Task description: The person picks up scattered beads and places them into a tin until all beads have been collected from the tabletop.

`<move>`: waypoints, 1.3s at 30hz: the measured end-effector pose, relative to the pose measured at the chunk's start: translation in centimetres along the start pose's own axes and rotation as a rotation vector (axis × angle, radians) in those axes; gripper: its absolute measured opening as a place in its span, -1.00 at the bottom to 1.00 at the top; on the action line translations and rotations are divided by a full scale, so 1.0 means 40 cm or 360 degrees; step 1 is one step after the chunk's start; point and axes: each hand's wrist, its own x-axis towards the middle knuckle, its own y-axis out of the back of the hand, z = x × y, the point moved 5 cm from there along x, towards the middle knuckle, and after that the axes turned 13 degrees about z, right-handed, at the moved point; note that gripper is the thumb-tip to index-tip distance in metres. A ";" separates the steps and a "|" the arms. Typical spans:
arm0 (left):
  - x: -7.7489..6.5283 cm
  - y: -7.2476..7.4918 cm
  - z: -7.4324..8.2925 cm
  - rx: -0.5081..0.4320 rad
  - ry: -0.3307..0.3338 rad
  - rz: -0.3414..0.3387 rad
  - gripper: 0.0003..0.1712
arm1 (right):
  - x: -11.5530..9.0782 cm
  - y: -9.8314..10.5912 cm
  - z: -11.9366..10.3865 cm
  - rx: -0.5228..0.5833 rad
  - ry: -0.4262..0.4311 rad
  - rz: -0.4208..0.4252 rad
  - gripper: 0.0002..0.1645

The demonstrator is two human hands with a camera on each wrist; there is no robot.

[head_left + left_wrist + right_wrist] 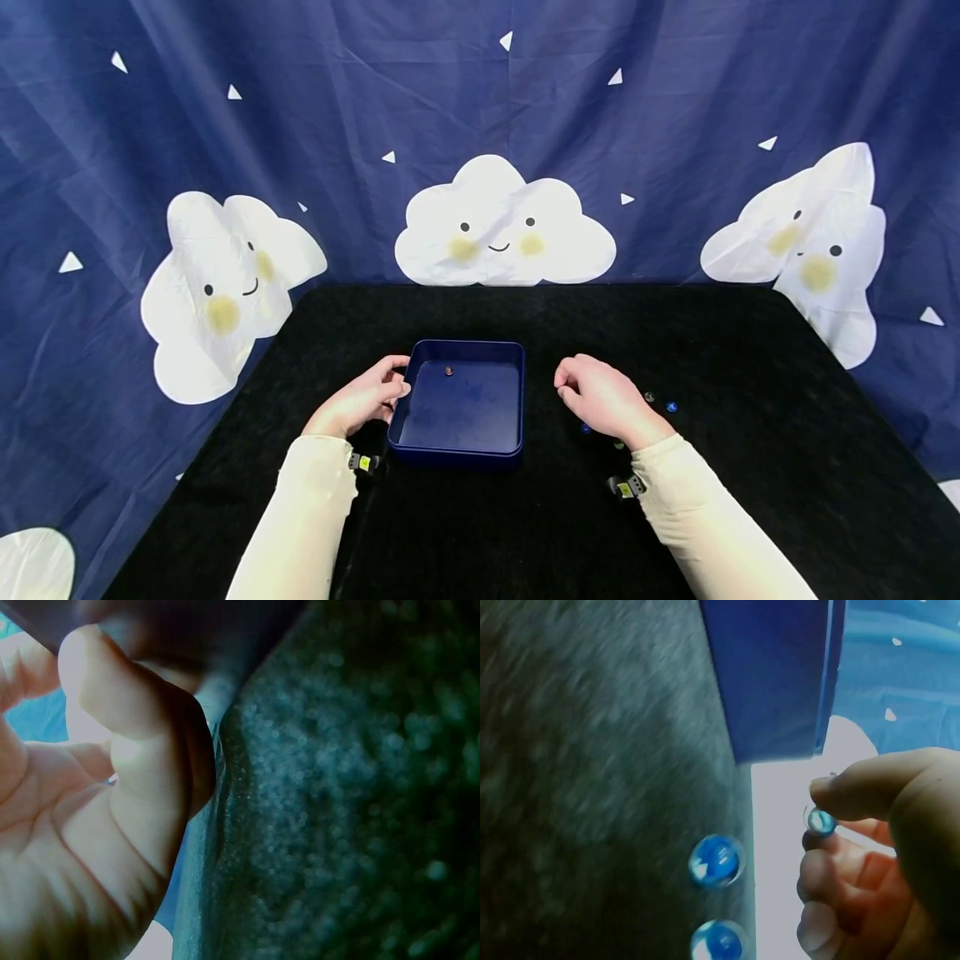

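Observation:
A shallow blue square tray [465, 417] stands on the black cloth, with one reddish-brown marble [449, 371] inside near its far left. At the tray's left wall, my left hand [358, 402] grips the edge between thumb and fingers; the left wrist view shows this hand [112, 772] close up under the dark tray. Right of the tray, my right hand [600, 396] is raised above the cloth. A clear marble with a bluish-green swirl [822, 821] is pinched between its thumb and fingertips. Two blue marbles [716, 860] lie below that hand in the right wrist view.
Around the right wrist lie several loose marbles: a clear one [649, 397], a blue one [672, 407], another blue one [586, 428] and a green one [618, 445]. A blue curtain [360, 100] with white clouds hangs behind the table's black cloth [570, 533].

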 end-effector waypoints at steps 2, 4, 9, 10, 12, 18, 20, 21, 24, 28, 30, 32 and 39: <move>0.001 0.000 0.001 -0.0001 0.0005 0.0001 -0.31 | 0.003 0.009 -0.012 0.0016 0.0015 0.0074 -0.81; 0.001 0.000 0.001 -0.0003 0.0005 -0.0002 -0.30 | 0.006 0.015 -0.027 0.0033 0.0043 0.0136 -0.82; 0.000 0.000 0.000 0.0002 -0.0009 -0.0007 -0.30 | 0.006 0.023 -0.062 0.0080 0.0105 0.0207 -0.83; 0.000 0.001 -0.001 0.0000 -0.0014 -0.0010 -0.30 | 0.006 0.023 -0.068 0.0088 0.0116 0.0214 -0.82; 0.000 0.001 -0.002 -0.0009 -0.0022 -0.0018 -0.30 | 0.006 0.025 -0.082 0.0105 0.0138 0.0225 -0.82; 0.004 0.002 -0.004 -0.0024 -0.0039 -0.0039 -0.29 | 0.005 0.024 -0.117 0.0157 0.0201 0.0261 -0.82; 0.003 0.001 -0.003 -0.0019 -0.0041 -0.0036 -0.29 | 0.004 0.023 -0.124 0.0179 0.0228 0.0268 -0.82; 0.002 0.001 -0.002 -0.0016 -0.0041 -0.0033 -0.29 | 0.003 0.023 -0.127 0.0194 0.0243 0.0271 -0.82; 0.001 0.000 -0.001 -0.0009 -0.0040 -0.0028 -0.30 | 0.001 0.022 -0.138 0.0244 0.0282 0.0267 -0.81; 0.001 0.000 -0.001 -0.0001 -0.0037 -0.0027 -0.31 | -0.005 0.021 -0.158 0.0303 0.0333 0.0258 -0.81; 0.000 0.000 0.000 0.0002 -0.0036 -0.0026 -0.31 | -0.007 0.018 -0.169 0.0325 0.0368 0.0261 -0.80; 0.000 0.000 0.001 0.0003 -0.0037 -0.0023 -0.31 | -0.010 0.015 -0.181 0.0352 0.0405 0.0263 -0.81; -0.002 -0.002 -0.001 0.0002 -0.0031 -0.0021 -0.31 | -0.019 -0.014 -0.207 0.0376 0.0462 0.0221 -0.84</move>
